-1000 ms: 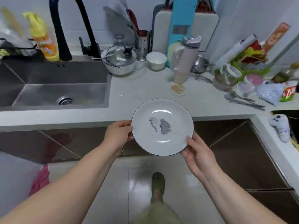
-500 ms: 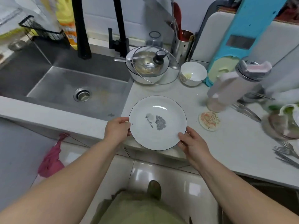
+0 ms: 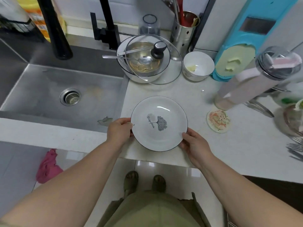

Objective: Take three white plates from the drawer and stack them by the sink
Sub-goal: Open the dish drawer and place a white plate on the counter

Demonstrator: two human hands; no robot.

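I had the plate (image 3: 159,123) between both hands, level, its face up, over the bare stretch of counter (image 3: 246,145) just to the right of the sink (image 3: 65,99). My left hand (image 3: 118,131) pinched the rim at its left edge, thumb on top and the other fingers tucked underneath where I could not see them. My right hand (image 3: 194,145) held the near-right edge the same way — thumb lying along the rim, the rest below. Both grips were closed on the plate, neither spread.

Whether the plate was already resting on the counter or hanging just above it I could not tell; the near rim hid the gap. I could make out only one plate, and could not say if others lay under it.

What the next move turned on, as I judged it, was that the plate sat squarely between my hands, with the landing spot directly beneath it rather than off to either side. So the motion would be straight down, not sideways. The sink edge lay just beside my left hand, so that hand had less room to slide out — I would free the right one first, out over the open counter. The lidded bowl (image 3: 144,63) and the small white bowl (image 3: 198,66) stood well behind, out of the way.
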